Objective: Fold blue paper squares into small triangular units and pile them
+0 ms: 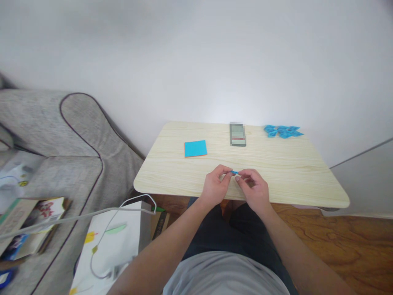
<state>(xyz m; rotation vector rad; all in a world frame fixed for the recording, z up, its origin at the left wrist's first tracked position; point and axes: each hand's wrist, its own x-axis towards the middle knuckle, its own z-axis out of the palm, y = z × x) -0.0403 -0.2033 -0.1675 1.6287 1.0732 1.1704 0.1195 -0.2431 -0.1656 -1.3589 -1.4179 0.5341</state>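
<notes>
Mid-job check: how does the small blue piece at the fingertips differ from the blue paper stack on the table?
The small blue piece looks far smaller than the blue paper stack. The piece shows as a thin sliver, the stack as a rectangle with an orange edge. The left hand pinches the piece, while the stack lies flat on the table. Both show blue.
</notes>
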